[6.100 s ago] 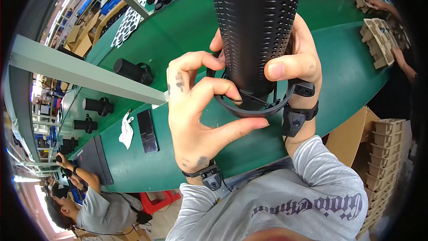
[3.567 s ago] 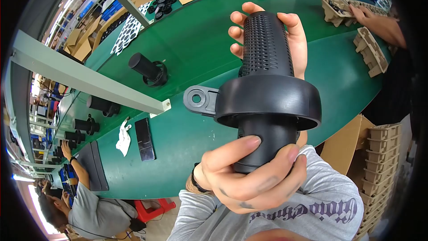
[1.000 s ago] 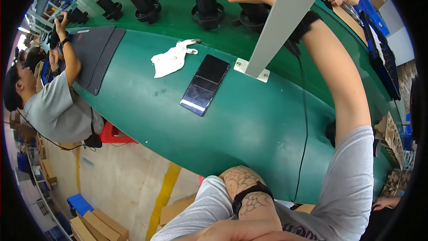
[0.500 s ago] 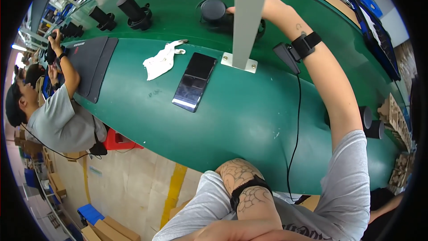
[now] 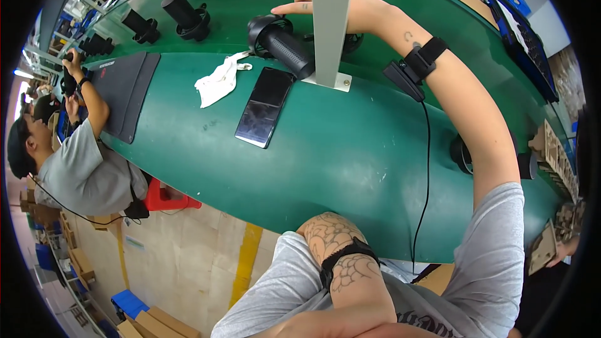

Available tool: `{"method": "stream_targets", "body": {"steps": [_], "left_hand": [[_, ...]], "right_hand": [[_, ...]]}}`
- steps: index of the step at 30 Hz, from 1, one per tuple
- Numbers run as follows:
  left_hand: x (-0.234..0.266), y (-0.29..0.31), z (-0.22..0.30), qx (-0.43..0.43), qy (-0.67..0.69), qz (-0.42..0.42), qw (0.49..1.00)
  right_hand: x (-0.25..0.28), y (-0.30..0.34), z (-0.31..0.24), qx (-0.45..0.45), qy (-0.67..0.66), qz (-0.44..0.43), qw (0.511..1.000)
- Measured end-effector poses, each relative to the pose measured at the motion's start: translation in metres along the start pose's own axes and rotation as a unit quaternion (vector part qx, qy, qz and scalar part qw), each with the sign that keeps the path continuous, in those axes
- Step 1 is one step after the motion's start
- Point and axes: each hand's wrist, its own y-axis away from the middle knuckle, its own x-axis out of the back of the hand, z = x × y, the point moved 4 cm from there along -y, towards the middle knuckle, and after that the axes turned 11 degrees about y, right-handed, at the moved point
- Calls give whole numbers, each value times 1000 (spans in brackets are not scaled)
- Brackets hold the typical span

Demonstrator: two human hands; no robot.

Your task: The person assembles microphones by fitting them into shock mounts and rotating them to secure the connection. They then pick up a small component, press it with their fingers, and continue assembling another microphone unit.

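My right hand [image 5: 303, 5] reaches over the far side of the table, partly hidden by a grey post. Its index finger is stretched out and meets the rim of a black cylindrical device with a wide round head [image 5: 285, 44], apparently without gripping it. That device leans toward me, its tube pointing at the post's foot. Behind the post another dark round part [image 5: 354, 42] shows. My tattooed left arm is bent, elbow at the table's near edge; the left hand [image 5: 332, 325] sits at the lower edge of the picture, its fingers not visible.
A grey post [image 5: 332, 22] is fixed to the green table [image 5: 313, 156]. A dark glossy phone [image 5: 266, 109], a white cloth [image 5: 219, 84] and a grey mat [image 5: 128, 94] lie leftward. Similar black devices [image 5: 184, 15] stand beyond. A cable [image 5: 427, 188] hangs from my right wrist's strap. A co-worker [image 5: 75, 163] sits left.
The black device has tipped and shifted left, its tube now toward me. My right hand has moved left with its index finger straighter. At the lower right another person's hand with a tray-like piece appears.
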Motion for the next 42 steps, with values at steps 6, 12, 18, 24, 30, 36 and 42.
{"method": "stream_targets", "body": {"steps": [6, 12, 18, 24, 30, 36, 42], "left_hand": [[6, -6, 9, 3, 72, -10, 997], [12, -25, -2, -23, -2, -63, 998], [4, -24, -14, -79, -226, 6, 971], [6, -21, -21, -70, -201, 47, 976], [4, -19, -11, 10, -101, 8, 995], [13, -21, -21, -55, -25, -185, 981], [13, -33, -18, 126, -291, -355, 879]], "right_hand": [[-28, -22, 26, 24, -8, 66, 998], [-26, -56, 6, -8, -11, -79, 997], [-33, -58, 10, -24, -30, -63, 997], [-50, -65, 20, -81, 36, -129, 988], [-20, -2, 65, -220, -19, 108, 969], [40, 169, 96, -537, -46, 350, 766], [81, 245, 31, -497, -371, 494, 610]]}}
